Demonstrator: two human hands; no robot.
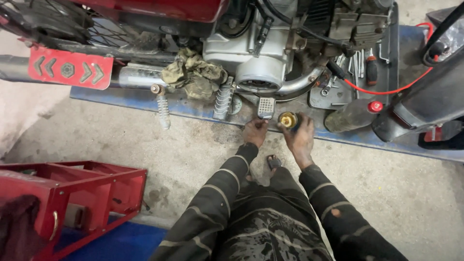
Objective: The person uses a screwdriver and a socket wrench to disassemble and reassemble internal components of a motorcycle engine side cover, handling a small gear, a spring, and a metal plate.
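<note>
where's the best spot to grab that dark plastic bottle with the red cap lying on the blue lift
Grip the dark plastic bottle with the red cap around its wide middle, coming from above. It lies on its side on the blue lift platform, so its upper side is exposed.

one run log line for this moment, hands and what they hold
left hand: at foot pedal, grip unclear | right hand: holds small brass-coloured round part | setting: motorcycle engine on blue lift platform

Dark striped sleeves (220,191), patterned dark top (270,232), grease-smeared fingers (263,124)

Greasy right hand (300,137) around a small brass-topped can (288,119), left hand (254,131) beside it, under the motorcycle engine (261,58)
</note>
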